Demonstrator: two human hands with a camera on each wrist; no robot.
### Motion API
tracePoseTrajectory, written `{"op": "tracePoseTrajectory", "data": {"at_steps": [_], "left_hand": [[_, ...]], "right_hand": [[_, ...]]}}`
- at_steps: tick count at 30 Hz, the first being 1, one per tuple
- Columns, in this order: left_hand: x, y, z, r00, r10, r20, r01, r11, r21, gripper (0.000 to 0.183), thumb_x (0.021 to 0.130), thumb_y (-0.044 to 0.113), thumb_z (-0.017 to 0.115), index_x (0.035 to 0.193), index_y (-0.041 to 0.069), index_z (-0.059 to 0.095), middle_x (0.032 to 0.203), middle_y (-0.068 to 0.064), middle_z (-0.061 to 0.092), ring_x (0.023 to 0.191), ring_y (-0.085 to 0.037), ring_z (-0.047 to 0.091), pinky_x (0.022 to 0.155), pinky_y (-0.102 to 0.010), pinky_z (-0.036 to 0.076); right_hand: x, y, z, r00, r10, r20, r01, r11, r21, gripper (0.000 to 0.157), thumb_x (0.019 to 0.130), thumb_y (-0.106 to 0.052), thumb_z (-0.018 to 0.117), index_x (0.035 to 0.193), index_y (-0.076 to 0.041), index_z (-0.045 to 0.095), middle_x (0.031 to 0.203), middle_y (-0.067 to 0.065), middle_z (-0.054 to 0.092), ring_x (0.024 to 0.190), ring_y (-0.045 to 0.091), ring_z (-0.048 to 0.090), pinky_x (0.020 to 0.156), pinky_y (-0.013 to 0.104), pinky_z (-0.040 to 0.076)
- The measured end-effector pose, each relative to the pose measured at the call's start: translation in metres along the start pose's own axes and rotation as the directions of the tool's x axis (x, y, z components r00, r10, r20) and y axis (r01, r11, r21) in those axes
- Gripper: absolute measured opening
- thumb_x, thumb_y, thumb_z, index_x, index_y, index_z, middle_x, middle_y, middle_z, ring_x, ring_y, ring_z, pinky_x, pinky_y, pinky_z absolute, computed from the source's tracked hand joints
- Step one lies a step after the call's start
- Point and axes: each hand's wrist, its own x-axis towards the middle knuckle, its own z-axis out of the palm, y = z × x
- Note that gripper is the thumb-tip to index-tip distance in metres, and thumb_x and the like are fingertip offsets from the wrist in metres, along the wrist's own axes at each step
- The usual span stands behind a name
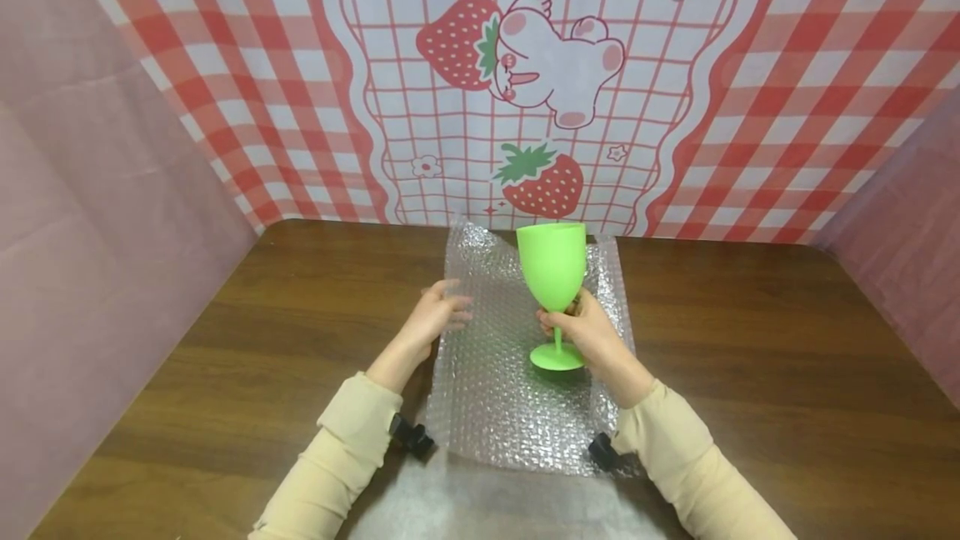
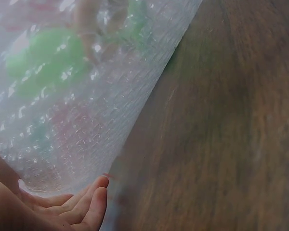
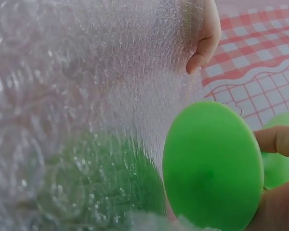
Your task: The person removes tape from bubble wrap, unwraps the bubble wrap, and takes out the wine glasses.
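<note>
My right hand (image 1: 592, 327) grips the stem of a bright green plastic goblet (image 1: 553, 261), held upright over a sheet of bubble wrap (image 1: 495, 390). In the right wrist view the round base of the goblet (image 3: 212, 166) faces the camera, close beside the bubble wrap (image 3: 86, 96). At the left edge of the sheet is my left hand (image 1: 435, 315), its fingers loosely extended and slightly blurred. The left wrist view has the fingers of the left hand (image 2: 72, 207) stretched out right at the edge of the wrap (image 2: 101, 125), with green showing in the sheet.
The bubble wrap lies on a dark brown wooden table (image 1: 300, 307). A grey, shiny surface (image 1: 487, 507) shows at the near edge. Behind stands a red and white checked cloth (image 1: 285, 107) with strawberry prints, and pink cloth (image 1: 90, 232) hangs at the sides.
</note>
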Motion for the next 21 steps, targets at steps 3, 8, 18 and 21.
{"op": "tracePoseTrajectory", "data": {"at_steps": [3,8,18,21], "left_hand": [[0.0001,-0.0009,0.0004,1.000,-0.003,0.000,0.003,1.000,-0.001,0.047,0.085,0.015,0.044,0.129,0.006,0.031,0.112,-0.017,0.050,0.092,-0.025,0.056,0.081,-0.036,0.045],[-0.0028,0.0018,0.0010,1.000,0.006,0.004,-0.006,1.000,0.009,0.046,0.085,0.014,0.043,0.129,0.005,0.030,0.111,-0.018,0.050,0.092,-0.026,0.055,0.081,-0.037,0.045],[0.0000,-0.0003,0.0002,1.000,-0.004,0.008,0.004,1.000,0.007,0.046,0.085,0.015,0.044,0.128,0.006,0.031,0.112,-0.015,0.051,0.092,-0.024,0.056,0.082,-0.037,0.044],[-0.0008,-0.0007,0.0001,1.000,-0.009,0.012,0.009,1.000,-0.003,0.046,0.085,0.015,0.044,0.128,0.006,0.031,0.112,-0.015,0.051,0.092,-0.024,0.056,0.083,-0.036,0.044]], "right_hand": [[0.0004,0.0002,-0.0003,1.000,-0.003,0.004,0.003,1.000,-0.002,0.036,0.075,0.001,0.055,0.107,-0.001,0.037,0.079,0.005,0.052,0.067,0.015,0.050,0.066,0.033,0.045],[0.0002,0.0002,0.0000,0.999,-0.022,0.023,0.022,1.000,0.006,0.033,0.075,0.002,0.054,0.104,-0.001,0.039,0.077,0.006,0.051,0.065,0.015,0.048,0.066,0.032,0.043],[-0.0009,-0.0017,0.0002,1.000,-0.015,0.006,0.015,1.000,-0.024,0.038,0.073,0.000,0.056,0.107,-0.002,0.039,0.084,0.007,0.049,0.072,0.016,0.049,0.070,0.033,0.044],[-0.0009,-0.0024,0.0000,1.000,-0.015,-0.014,0.014,0.999,-0.037,0.044,0.072,0.000,0.057,0.111,-0.003,0.038,0.089,0.007,0.049,0.077,0.017,0.050,0.073,0.034,0.044]]}}
